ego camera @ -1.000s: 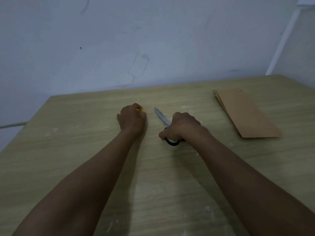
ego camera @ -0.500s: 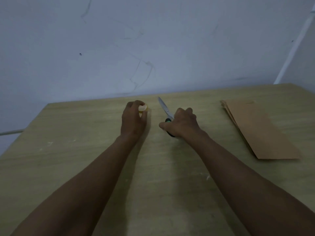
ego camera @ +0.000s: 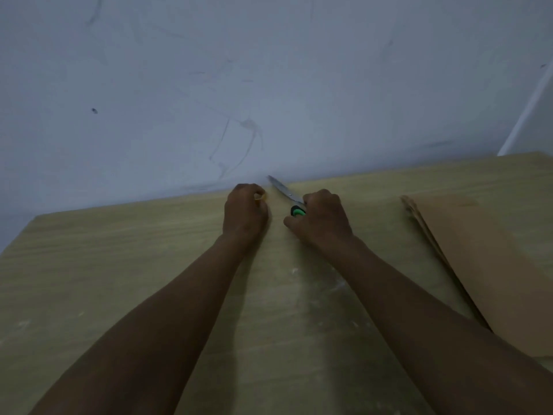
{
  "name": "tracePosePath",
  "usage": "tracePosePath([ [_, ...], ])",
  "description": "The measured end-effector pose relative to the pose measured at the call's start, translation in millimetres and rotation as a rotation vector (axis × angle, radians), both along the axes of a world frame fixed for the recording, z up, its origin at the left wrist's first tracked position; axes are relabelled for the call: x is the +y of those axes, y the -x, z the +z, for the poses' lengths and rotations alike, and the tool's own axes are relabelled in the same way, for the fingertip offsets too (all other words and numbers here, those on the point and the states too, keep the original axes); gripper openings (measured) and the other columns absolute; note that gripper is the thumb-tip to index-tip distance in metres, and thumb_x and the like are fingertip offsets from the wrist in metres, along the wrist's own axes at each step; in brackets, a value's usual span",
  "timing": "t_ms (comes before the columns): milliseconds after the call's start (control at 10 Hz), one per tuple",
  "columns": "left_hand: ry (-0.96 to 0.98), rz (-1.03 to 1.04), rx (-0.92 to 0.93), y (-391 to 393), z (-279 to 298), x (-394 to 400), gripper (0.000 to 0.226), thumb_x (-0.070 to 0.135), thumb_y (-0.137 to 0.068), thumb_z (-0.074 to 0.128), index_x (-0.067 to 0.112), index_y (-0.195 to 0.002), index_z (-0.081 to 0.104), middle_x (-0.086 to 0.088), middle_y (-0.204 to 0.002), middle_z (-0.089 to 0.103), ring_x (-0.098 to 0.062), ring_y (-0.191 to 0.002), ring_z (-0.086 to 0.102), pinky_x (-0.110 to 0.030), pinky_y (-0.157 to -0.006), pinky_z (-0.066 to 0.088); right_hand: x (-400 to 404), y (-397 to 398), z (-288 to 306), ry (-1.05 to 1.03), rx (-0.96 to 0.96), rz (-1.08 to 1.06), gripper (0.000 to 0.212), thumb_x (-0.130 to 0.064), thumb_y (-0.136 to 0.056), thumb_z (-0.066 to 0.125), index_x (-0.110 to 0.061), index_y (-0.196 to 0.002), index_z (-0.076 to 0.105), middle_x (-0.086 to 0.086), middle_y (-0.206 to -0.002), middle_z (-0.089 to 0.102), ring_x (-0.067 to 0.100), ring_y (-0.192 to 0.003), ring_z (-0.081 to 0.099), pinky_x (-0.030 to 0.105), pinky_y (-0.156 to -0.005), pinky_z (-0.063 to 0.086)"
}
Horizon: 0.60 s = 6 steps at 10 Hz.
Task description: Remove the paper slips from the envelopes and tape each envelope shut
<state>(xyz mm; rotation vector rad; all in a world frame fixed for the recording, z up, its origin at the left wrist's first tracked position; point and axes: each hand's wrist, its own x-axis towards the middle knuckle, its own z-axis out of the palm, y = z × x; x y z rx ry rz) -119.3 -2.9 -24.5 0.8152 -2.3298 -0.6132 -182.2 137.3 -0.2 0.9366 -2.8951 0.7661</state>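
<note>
A stack of brown envelopes (ego camera: 484,265) lies flat on the right side of the wooden table (ego camera: 104,280). My left hand (ego camera: 244,214) rests near the table's far edge, closed around a small yellowish roll of tape (ego camera: 259,196) that peeks out past the fingers. Just to its right, my right hand (ego camera: 320,220) grips the green-and-black handle of a pair of scissors (ego camera: 288,194). The blades are shut and point away toward the wall. No paper slips are visible.
A pale, scuffed wall (ego camera: 269,85) rises directly behind the table's far edge. A white vertical strip (ego camera: 526,109) runs down the wall at the right. Faint white smudges mark the tabletop between my forearms.
Both hands have slid away from me toward the wall, carrying the tape and the scissors. The view has tilted, so the envelopes sit lower and further right.
</note>
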Motion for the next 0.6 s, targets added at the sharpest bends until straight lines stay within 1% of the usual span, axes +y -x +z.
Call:
tracePosePath([
  [100,0.027,0.022,-0.013,10,0,1,0.025,0.015,-0.088,0.063,0.012,-0.113,0.069,-0.010,-0.116,0.065,-0.027,-0.106,0.060,-0.036,-0.089,0.044,-7,-1,-8,-0.003,0.075,-0.091,0.054,-0.052,-0.081,0.065,-0.011,-0.115,0.062,0.012,-0.115,0.053,0.030,-0.109,0.048,0.040,-0.084,0.048],
  [200,0.028,0.036,-0.031,13,-1,3,0.028,0.020,-0.086,0.064,0.016,-0.113,0.069,-0.007,-0.117,0.066,-0.025,-0.105,0.060,-0.036,-0.088,0.045,-14,-2,-11,0.037,0.081,-0.087,0.047,-0.048,-0.084,0.063,-0.011,-0.112,0.065,0.010,-0.110,0.058,0.028,-0.105,0.051,0.041,-0.084,0.050],
  [300,0.012,0.024,-0.059,12,0,1,0.032,0.023,-0.083,0.066,0.019,-0.114,0.068,-0.004,-0.120,0.066,-0.023,-0.105,0.061,-0.031,-0.084,0.042,-19,-1,-10,0.034,0.085,-0.076,0.043,-0.046,-0.086,0.060,-0.013,-0.113,0.067,0.008,-0.109,0.060,0.028,-0.105,0.054,0.041,-0.084,0.051],
  [400,0.006,-0.020,-0.066,8,2,2,0.039,0.023,-0.080,0.067,0.019,-0.119,0.065,-0.004,-0.124,0.064,-0.023,-0.108,0.060,-0.029,-0.083,0.042,-20,-2,-7,-0.013,0.074,-0.034,0.051,-0.054,-0.085,0.058,-0.016,-0.118,0.064,0.008,-0.112,0.060,0.029,-0.108,0.054,0.041,-0.086,0.050],
  [500,0.016,-0.055,-0.080,0,11,-1,0.045,0.026,-0.082,0.067,0.019,-0.127,0.063,-0.005,-0.131,0.061,-0.025,-0.116,0.058,-0.035,-0.093,0.046,-20,-4,2,0.012,0.090,-0.016,0.052,-0.054,-0.087,0.056,-0.017,-0.123,0.061,0.008,-0.119,0.060,0.030,-0.113,0.053,0.040,-0.089,0.045],
  [600,0.068,-0.047,-0.117,-13,31,-3,0.048,0.034,-0.089,0.065,0.019,-0.134,0.060,-0.004,-0.141,0.057,-0.025,-0.128,0.053,-0.039,-0.102,0.043,-15,-8,22,0.074,0.096,0.012,0.051,-0.051,-0.090,0.056,-0.020,-0.131,0.059,0.005,-0.127,0.059,0.028,-0.119,0.052,0.040,-0.094,0.045],
])
